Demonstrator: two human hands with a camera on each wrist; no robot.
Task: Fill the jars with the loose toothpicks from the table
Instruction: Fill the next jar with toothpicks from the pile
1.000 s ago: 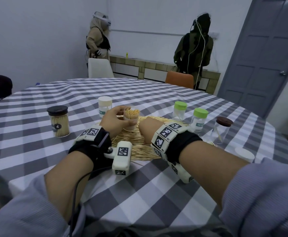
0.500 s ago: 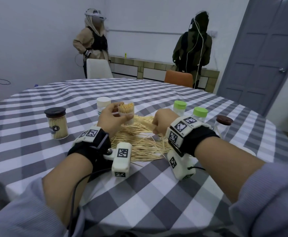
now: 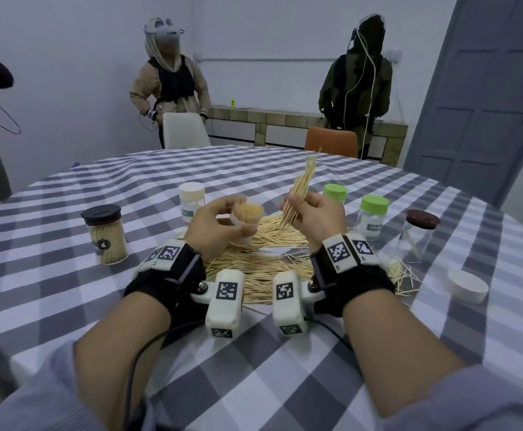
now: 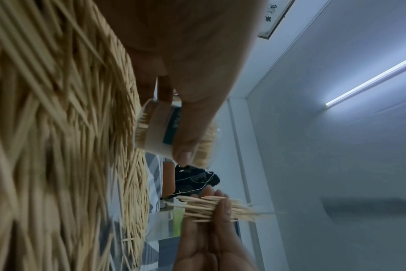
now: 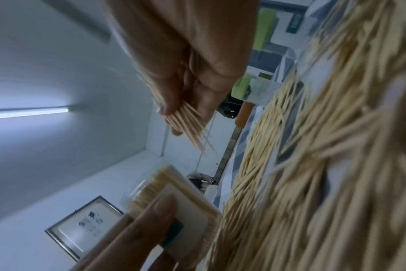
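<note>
A grey panelled door (image 3: 484, 98) closes the pale wall's right end. Left of it runs a low tiled ledge (image 3: 285, 126), with an orange chair (image 3: 331, 146) and a white chair (image 3: 185, 130) before it.

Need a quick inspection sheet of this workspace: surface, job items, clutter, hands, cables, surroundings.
Surface: round table under a grey checked cloth.
Job's things: open jar nearly full; toothpick bundle; loose pile; capped jars, one black-lidded jar full.
Clutter: loose white lid, stray toothpicks beside it.
Hands: left hand holds the open jar; right hand pinches the bundle.
Cables: black wrist cable.
Surroundings: two standing people, two chairs, grey door.
</note>
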